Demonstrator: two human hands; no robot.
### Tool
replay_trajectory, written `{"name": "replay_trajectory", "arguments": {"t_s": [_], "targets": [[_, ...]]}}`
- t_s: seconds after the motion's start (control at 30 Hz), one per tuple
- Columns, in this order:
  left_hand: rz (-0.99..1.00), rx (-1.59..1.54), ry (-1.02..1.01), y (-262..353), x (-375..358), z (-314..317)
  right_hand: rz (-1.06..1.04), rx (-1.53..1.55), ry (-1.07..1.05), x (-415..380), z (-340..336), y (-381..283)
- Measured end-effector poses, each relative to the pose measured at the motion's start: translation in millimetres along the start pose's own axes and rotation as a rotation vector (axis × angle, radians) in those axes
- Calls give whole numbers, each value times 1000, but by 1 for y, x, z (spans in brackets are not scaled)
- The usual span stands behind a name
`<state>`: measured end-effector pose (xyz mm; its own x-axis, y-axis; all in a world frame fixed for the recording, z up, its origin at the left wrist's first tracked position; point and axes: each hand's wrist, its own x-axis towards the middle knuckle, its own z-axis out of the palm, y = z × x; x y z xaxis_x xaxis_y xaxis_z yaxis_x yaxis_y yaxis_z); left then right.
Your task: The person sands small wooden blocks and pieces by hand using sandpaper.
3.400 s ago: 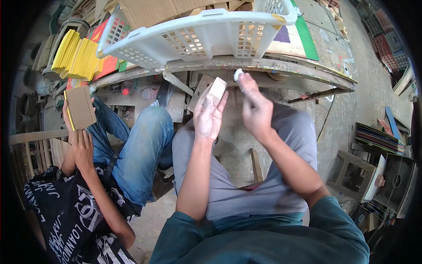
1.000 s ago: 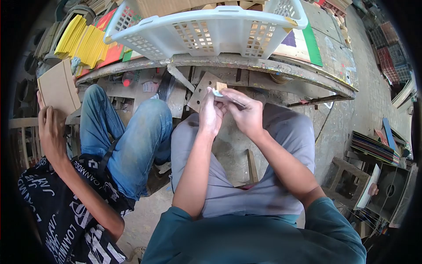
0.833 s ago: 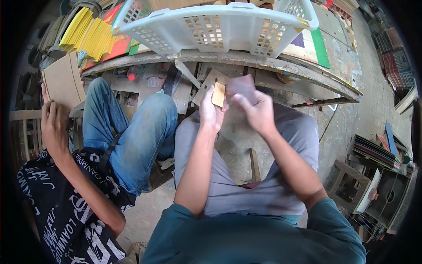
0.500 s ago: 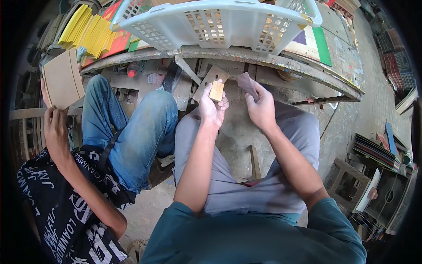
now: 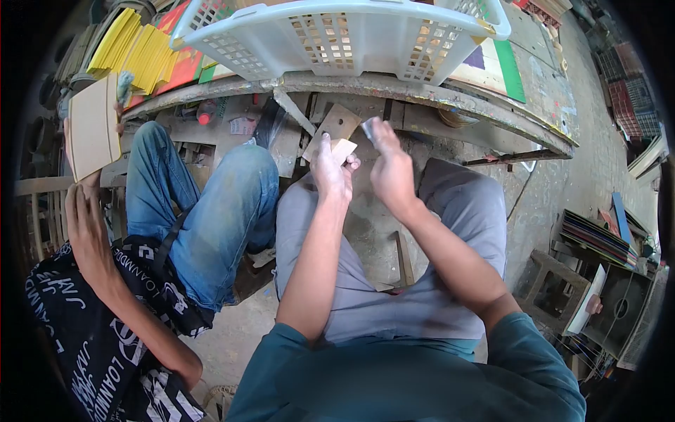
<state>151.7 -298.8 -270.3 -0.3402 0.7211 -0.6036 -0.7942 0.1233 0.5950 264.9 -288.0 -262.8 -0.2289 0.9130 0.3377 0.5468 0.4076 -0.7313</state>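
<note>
My left hand [image 5: 330, 174] is closed around a small pale wooden block [image 5: 343, 150], its upper face tilted toward the right. Close by on the right, my right hand [image 5: 394, 172] is raised and partly smeared by motion. Between its thumb and fingers is a sheet of sandpaper [image 5: 367, 128], of which only a greyish edge shows. A gap separates the sandpaper from the block. Behind my left hand, a flat wooden piece with a hole [image 5: 339, 121] lies below the bench edge.
A white plastic basket [image 5: 380, 42] stands on the worn bench [image 5: 394, 86] ahead. To my left, a seated co-worker holds a flat wooden panel [image 5: 93, 130]. Yellow sheets [image 5: 133, 53] are stacked at the far left. Boards and frames [image 5: 559, 292] lean at the right.
My right hand has moved left, closer to the block, and the sandpaper has turned. The block has tilted in my left hand. The co-worker's panel has turned slightly.
</note>
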Motion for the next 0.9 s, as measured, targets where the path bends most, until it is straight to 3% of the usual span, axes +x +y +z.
{"name": "replay_trajectory", "arguments": {"t_s": [0.2, 0.3, 0.37, 0.5, 0.67, 0.77, 0.83, 0.9], "targets": [[-23, -68, 46, 0, 1, -3, -34, 45, 65, 2, -4, -8], [-63, -65, 33, 0, 1, 0, -175, 37, 86, -5, 5, -16], [-117, -114, 66, 6, -9, 18, -267, -67, -90, -12, 11, -20], [-140, -34, -45, 3, -2, -2, -17, -75, -75, 4, 9, -7], [-165, -32, -81, 1, 10, -13, -8, 135, -31, 5, -7, -11], [-73, 106, -15, -6, 11, -11, -101, 194, -79, -7, -1, -26], [93, 280, 111, -7, 3, -1, -71, 123, -18, -12, 5, -25], [122, 371, 78, -12, 4, -3, -30, 113, -34, -3, 4, -19]]}}
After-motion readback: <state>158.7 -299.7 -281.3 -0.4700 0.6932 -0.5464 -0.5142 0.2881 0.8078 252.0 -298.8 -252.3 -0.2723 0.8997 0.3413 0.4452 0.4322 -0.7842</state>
